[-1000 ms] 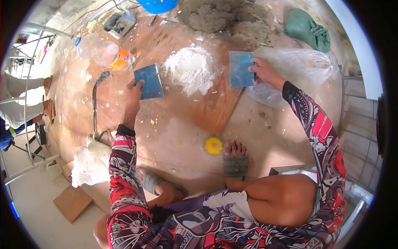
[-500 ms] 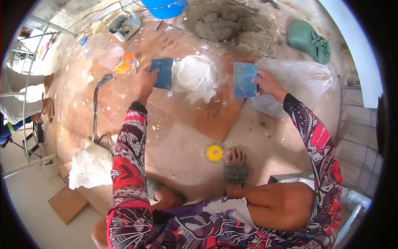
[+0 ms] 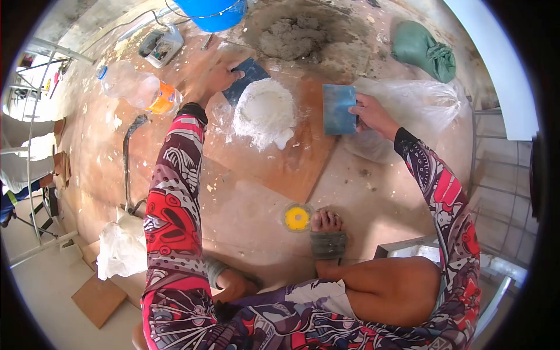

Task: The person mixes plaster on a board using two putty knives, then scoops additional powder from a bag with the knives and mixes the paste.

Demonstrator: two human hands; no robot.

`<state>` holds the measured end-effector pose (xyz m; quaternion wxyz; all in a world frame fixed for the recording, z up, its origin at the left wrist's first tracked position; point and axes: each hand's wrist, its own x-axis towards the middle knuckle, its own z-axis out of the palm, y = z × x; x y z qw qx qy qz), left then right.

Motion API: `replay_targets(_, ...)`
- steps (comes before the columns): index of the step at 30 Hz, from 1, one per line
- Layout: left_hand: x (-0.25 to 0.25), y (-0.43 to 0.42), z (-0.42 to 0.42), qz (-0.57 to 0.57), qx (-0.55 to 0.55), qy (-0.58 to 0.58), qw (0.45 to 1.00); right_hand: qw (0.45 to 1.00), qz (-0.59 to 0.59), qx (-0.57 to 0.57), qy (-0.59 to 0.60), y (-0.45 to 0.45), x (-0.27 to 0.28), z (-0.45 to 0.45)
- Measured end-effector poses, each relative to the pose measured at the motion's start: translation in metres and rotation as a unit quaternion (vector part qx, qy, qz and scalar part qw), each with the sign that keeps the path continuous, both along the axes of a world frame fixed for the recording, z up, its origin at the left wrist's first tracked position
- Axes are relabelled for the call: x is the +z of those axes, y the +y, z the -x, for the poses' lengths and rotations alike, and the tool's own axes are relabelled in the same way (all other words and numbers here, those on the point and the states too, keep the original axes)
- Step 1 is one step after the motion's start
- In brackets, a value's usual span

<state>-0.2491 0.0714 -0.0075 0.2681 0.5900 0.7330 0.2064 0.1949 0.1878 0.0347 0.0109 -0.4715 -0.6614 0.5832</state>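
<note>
Jug [image 3: 171,45] holds greyish bits [image 3: 152,44]; powder [image 3: 265,111] lies heaped.

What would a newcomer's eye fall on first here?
Probably the heap of white powder at upper middle, with the left hand holding a blue plate at its far-left edge and the right hand holding another blue plate off to its right. The yellow disc beside a sandalled foot also stands out, as does the blue bucket up top.
</note>
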Motion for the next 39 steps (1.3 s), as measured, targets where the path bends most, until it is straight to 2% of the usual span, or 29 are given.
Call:
replay_targets(2,0.016,0.007,-0.014,0.004,-0.050,-0.004,0.999,1.000,0.004,0.008,-0.002,0.002,-0.002,0.000)
replay_targets(5,0.009,0.021,-0.026,-0.084,-0.127,0.073,0.986,1.000,0.000,0.009,0.004,0.000,0.002,0.003)
replay_targets(11,0.035,0.019,-0.052,-0.064,-0.208,0.149,0.965,0.999,-0.004,0.024,0.031,-0.001,0.004,0.003)
replay_targets(14,0.037,0.007,-0.052,-0.171,-0.182,0.182,0.951,0.999,-0.021,0.014,0.039,-0.002,0.003,0.002)
replay_targets(17,0.047,-0.007,-0.044,-0.128,-0.084,0.176,0.973,0.999,-0.016,0.017,0.038,0.002,-0.003,0.001)
replay_targets(20,0.032,-0.024,-0.019,-0.088,0.008,0.171,0.981,0.999,-0.010,0.031,0.026,0.005,-0.004,0.000)
replay_targets(23,-0.032,-0.051,0.028,-0.173,0.064,0.014,0.983,0.998,-0.010,0.032,0.044,0.004,-0.001,0.000)
replay_targets(26,-0.035,-0.083,0.031,0.001,0.208,-0.019,0.978,0.999,-0.028,0.016,0.039,0.000,0.004,0.001)
replay_targets(29,-0.051,-0.093,0.029,0.018,0.279,-0.015,0.960,0.999,-0.030,0.025,0.032,0.001,0.002,0.002)
replay_targets(32,-0.025,-0.088,0.007,0.009,0.225,-0.043,0.973,0.999,-0.023,0.034,0.011,-0.001,0.006,0.006)
replay_targets(35,-0.021,-0.077,-0.002,-0.004,0.183,-0.138,0.973,0.999,-0.014,0.032,0.009,-0.003,0.010,0.010)
replay_targets(38,-0.044,-0.072,0.006,-0.020,0.158,-0.181,0.971,0.999,-0.016,0.029,0.013,-0.005,0.015,0.015)
replay_targets(39,-0.032,-0.075,-0.002,-0.028,0.158,-0.148,0.976,0.999,-0.017,0.032,0.014,-0.005,0.016,0.015)
